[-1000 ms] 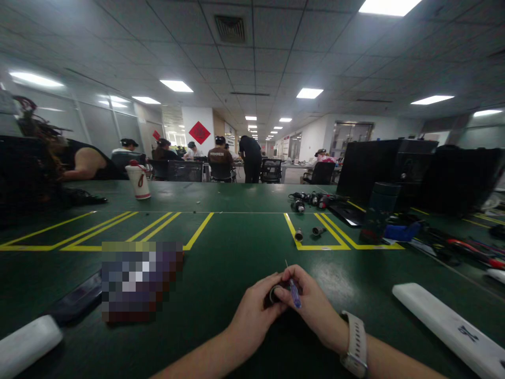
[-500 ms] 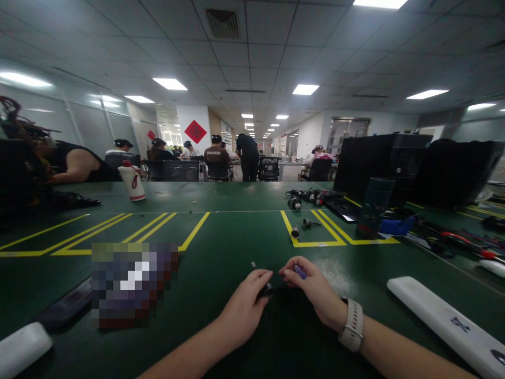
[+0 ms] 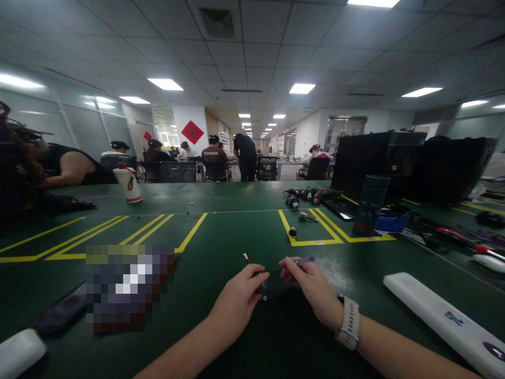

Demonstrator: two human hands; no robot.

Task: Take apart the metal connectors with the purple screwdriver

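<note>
My left hand (image 3: 236, 300) is closed around a small dark round part (image 3: 263, 288) low over the green table (image 3: 236, 231). My right hand (image 3: 311, 287), with a white watch on its wrist, pinches a small purple-handled screwdriver (image 3: 302, 261), its thin shaft pointing left toward the part. The two hands almost touch. A tiny metal piece (image 3: 245, 257) lies on the mat just beyond my left fingers.
Yellow tape lines mark boxes on the table. Small connectors (image 3: 292, 230) and a cluster of dark parts (image 3: 307, 196) lie ahead right, beside a dark tumbler (image 3: 366, 210). White bars (image 3: 437, 316) flank me. A cup (image 3: 128, 185) stands far left. Seated people work behind.
My hands parted and then came close again. The screwdriver turned from pointing up to lying sideways, tip toward the part in my left hand. The view tilted slightly upward.
</note>
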